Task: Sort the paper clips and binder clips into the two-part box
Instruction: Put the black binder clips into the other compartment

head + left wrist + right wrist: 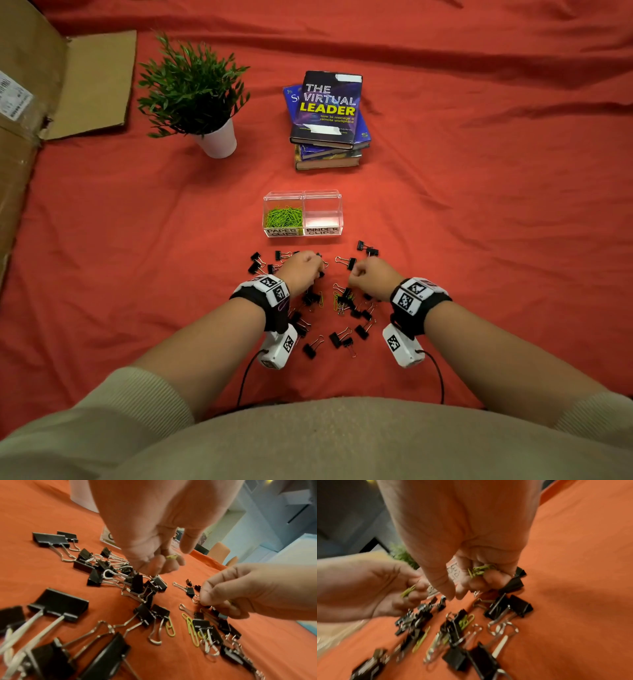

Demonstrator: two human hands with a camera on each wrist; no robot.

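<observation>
Both hands hover over the scattered binder clips (pixel 337 339) – the left hand (pixel 303 270) and right hand (pixel 371 277) each curl around green paper clips (pixel 482 569). The two-part box (pixel 303 214) sits just beyond (paper-clip side filled, binder-clip side bare).

The person wears a beige ribbed-knit pullover (pixel 308 442), its cuffs pushed up the forearms; each wrist carries a black fabric strap (pixel 265 303) topped by a white block printed with black-and-white square marker codes (pixel 274 287); a white camera housing (pixel 278 347) with another code hangs under the left wrist, a matching one (pixel 401 346) under the right; a thin black cable (pixel 246 378) trails from each housing.
</observation>
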